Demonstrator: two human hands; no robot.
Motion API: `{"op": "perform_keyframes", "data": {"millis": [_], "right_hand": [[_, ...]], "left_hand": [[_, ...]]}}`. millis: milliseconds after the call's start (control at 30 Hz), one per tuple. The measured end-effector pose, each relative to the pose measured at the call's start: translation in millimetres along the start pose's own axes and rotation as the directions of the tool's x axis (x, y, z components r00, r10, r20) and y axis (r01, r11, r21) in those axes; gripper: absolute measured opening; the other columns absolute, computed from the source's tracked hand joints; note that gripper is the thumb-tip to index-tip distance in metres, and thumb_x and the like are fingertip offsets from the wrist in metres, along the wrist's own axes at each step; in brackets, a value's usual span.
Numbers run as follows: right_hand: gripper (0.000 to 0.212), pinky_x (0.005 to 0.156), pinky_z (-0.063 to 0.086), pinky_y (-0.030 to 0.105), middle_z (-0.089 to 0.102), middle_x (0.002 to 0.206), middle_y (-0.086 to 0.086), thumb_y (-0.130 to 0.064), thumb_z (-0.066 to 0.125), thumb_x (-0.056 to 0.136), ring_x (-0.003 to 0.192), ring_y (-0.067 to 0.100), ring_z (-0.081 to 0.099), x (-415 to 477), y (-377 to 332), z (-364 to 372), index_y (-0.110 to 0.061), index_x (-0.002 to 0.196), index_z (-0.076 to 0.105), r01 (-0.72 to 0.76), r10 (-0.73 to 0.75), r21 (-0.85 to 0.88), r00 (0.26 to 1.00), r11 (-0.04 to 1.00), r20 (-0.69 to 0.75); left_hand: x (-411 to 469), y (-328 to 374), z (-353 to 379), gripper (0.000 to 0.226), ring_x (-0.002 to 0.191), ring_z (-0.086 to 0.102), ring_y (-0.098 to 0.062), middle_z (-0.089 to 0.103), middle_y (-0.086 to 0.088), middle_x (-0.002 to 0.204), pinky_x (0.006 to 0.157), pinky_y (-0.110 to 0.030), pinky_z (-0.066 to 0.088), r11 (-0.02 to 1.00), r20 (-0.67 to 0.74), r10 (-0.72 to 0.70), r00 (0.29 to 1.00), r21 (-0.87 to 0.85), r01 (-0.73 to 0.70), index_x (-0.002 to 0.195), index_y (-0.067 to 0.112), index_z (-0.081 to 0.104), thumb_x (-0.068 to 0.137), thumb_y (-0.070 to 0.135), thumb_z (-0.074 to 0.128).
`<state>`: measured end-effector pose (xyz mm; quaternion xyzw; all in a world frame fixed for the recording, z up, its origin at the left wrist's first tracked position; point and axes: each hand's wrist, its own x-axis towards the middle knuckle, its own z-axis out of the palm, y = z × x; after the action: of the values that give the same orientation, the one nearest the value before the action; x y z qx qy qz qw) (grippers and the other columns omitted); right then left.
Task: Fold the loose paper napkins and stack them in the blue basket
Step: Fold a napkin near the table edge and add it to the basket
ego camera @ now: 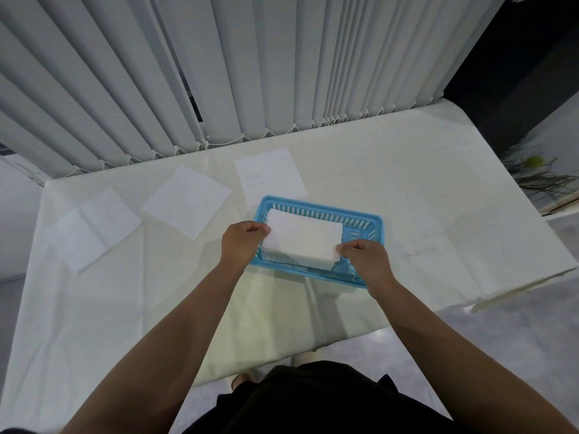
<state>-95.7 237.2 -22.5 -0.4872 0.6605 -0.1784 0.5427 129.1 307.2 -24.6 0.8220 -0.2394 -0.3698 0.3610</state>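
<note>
A blue slotted basket [360, 222] sits in the middle of the white table. A folded white napkin [304, 238] lies over a stack of folded napkins [313, 261] inside it. My left hand [242, 242] pinches the folded napkin's left end. My right hand [365, 261] pinches its near right corner. Three loose unfolded napkins lie flat on the table: one at far left [94, 227], one in the middle left [186, 200], and one just behind the basket [269, 173].
The table [407, 189] is covered in a white cloth. Vertical blinds [219, 73] hang along its far edge. A plant [539, 173] stands off the right side. The table's near edge runs just in front of my body.
</note>
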Motion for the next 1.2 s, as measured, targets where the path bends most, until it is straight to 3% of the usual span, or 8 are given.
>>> {"op": "perform_keyframes", "data": {"millis": [400, 600, 667, 767, 867, 933, 1067, 1200], "right_hand": [[0.015, 0.064, 0.045, 0.02, 0.064, 0.074, -0.008, -0.022, 0.073, 0.081, 0.07, 0.007, 0.056, -2, 3, 1, -0.016, 0.069, 0.065, 0.025, -0.025, -0.015, 1.0, 1.0, 0.012], [0.013, 0.07, 0.046, 0.026, 0.065, 0.077, -0.006, -0.024, 0.073, 0.08, 0.072, 0.01, 0.057, 1, 4, 2, -0.016, 0.072, 0.067, 0.024, -0.024, -0.031, 1.0, 0.999, 0.01], [0.011, 0.074, 0.046, 0.027, 0.065, 0.077, -0.008, -0.024, 0.071, 0.082, 0.074, 0.011, 0.057, 1, 5, 3, -0.016, 0.075, 0.069, 0.025, -0.025, -0.016, 1.0, 1.0, 0.004], [0.011, 0.078, 0.046, 0.031, 0.066, 0.082, -0.006, -0.025, 0.061, 0.088, 0.081, 0.016, 0.058, -1, 5, 3, -0.02, 0.081, 0.068, 0.047, -0.047, -0.014, 0.999, 0.999, -0.014], [0.027, 0.098, 0.045, 0.034, 0.065, 0.116, -0.004, -0.026, 0.052, 0.093, 0.107, 0.018, 0.058, -4, 5, 5, -0.018, 0.114, 0.068, 0.053, -0.053, -0.034, 0.999, 0.998, 0.003], [0.034, 0.104, 0.041, 0.033, 0.06, 0.125, -0.004, -0.021, 0.048, 0.095, 0.114, 0.017, 0.054, -6, 4, 7, -0.018, 0.126, 0.061, 0.067, -0.066, -0.033, 0.997, 0.997, 0.037], [0.033, 0.095, 0.041, 0.029, 0.056, 0.106, -0.006, -0.011, 0.044, 0.097, 0.097, 0.012, 0.051, -9, -1, 10, -0.015, 0.123, 0.063, 0.12, -0.118, -0.033, 0.99, 0.992, 0.076], [0.033, 0.091, 0.04, 0.026, 0.055, 0.108, -0.008, -0.012, 0.045, 0.097, 0.098, 0.012, 0.051, -6, 1, 12, -0.018, 0.125, 0.062, 0.119, -0.117, -0.027, 0.99, 0.993, 0.077]], "left_hand": [[0, -5, 3, 0.019, 0.09, 0.065, -0.023, 0.071, -0.001, 0.098, 0.089, -0.039, 0.054, 0.999, -0.059, 0.023, 0.998, 0.035, -0.021, 0.099, 0.015, 0.072, 0.088, 0.028, 0.063], [-1, -5, 4, 0.019, 0.092, 0.066, -0.024, 0.069, 0.002, 0.095, 0.091, -0.038, 0.053, 0.996, -0.079, 0.062, 0.995, 0.07, -0.056, 0.1, 0.016, 0.072, 0.089, 0.025, 0.061], [-3, -5, 6, 0.023, 0.091, 0.062, -0.02, 0.068, 0.002, 0.097, 0.086, -0.031, 0.05, 0.99, -0.095, 0.091, 0.991, 0.117, -0.08, 0.104, 0.015, 0.071, 0.092, 0.026, 0.056], [-5, -3, 9, 0.032, 0.076, 0.053, -0.018, 0.061, -0.001, 0.082, 0.061, -0.025, 0.04, 0.966, -0.097, 0.126, 0.987, 0.238, -0.1, 0.09, 0.007, 0.068, 0.096, 0.029, 0.045], [-5, -3, 12, 0.041, 0.065, 0.047, -0.021, 0.051, -0.004, 0.063, 0.051, -0.025, 0.033, 0.94, -0.091, 0.126, 0.988, 0.329, -0.09, 0.067, 0.004, 0.055, 0.096, 0.028, 0.039], [-6, -1, 12, 0.041, 0.063, 0.046, -0.021, 0.047, -0.002, 0.058, 0.05, -0.026, 0.031, 0.933, -0.088, 0.127, 0.988, 0.348, -0.089, 0.061, 0.009, 0.049, 0.096, 0.027, 0.038], [-6, 0, 12, 0.041, 0.066, 0.048, -0.022, 0.054, -0.007, 0.066, 0.053, -0.028, 0.033, 0.933, -0.076, 0.123, 0.989, 0.35, -0.089, 0.073, 0.0, 0.059, 0.096, 0.026, 0.038], [-3, -2, 11, 0.041, 0.069, 0.051, -0.024, 0.06, -0.015, 0.075, 0.056, -0.031, 0.037, 0.937, -0.073, 0.122, 0.99, 0.338, -0.09, 0.079, -0.002, 0.061, 0.096, 0.026, 0.038]]}}
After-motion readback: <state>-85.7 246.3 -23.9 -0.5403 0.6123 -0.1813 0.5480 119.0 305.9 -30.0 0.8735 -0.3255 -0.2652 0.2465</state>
